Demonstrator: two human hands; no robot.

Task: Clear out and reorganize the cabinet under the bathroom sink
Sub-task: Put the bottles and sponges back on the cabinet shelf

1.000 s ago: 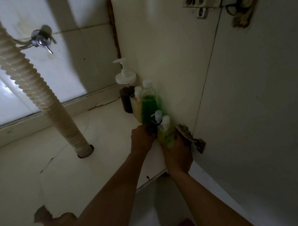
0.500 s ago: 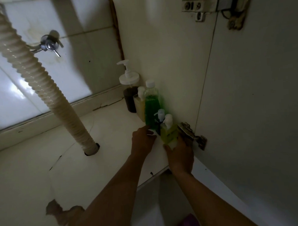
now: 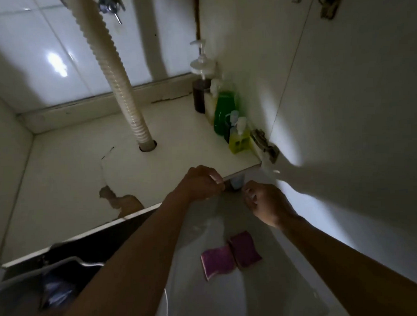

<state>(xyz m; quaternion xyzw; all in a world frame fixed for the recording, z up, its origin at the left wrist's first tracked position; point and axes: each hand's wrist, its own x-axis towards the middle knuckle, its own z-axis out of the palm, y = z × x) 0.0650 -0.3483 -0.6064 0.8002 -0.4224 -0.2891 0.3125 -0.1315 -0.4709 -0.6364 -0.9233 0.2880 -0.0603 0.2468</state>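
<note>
Along the right wall of the cabinet floor (image 3: 84, 162) stands a row of bottles: a dark pump bottle (image 3: 199, 96), a pale bottle (image 3: 210, 103), a green bottle (image 3: 224, 112), a small dark pump bottle (image 3: 230, 130) and a yellow bottle (image 3: 240, 141) nearest the front. My left hand (image 3: 201, 181) hovers at the front edge of the floor, fingers loosely curled, holding nothing. My right hand (image 3: 265, 203) is just right of it, below the edge, also loosely curled and holding nothing. A small bluish object (image 3: 237, 182) shows between the hands under the edge; it is too dim to identify.
A ribbed drain hose (image 3: 114, 73) runs down into a hole mid-floor. The open cabinet door (image 3: 342, 106) with its hinge (image 3: 263, 141) stands on the right. Two pink sponges (image 3: 229, 254) lie on the room floor below. A dark basket (image 3: 53, 276) sits lower left. The floor surface is peeled (image 3: 119, 201) near the front.
Both hands let go of the small dark pump bottle and the yellow bottle and drew back to the cabinet's front edge. The view tilted down, showing the sponges.
</note>
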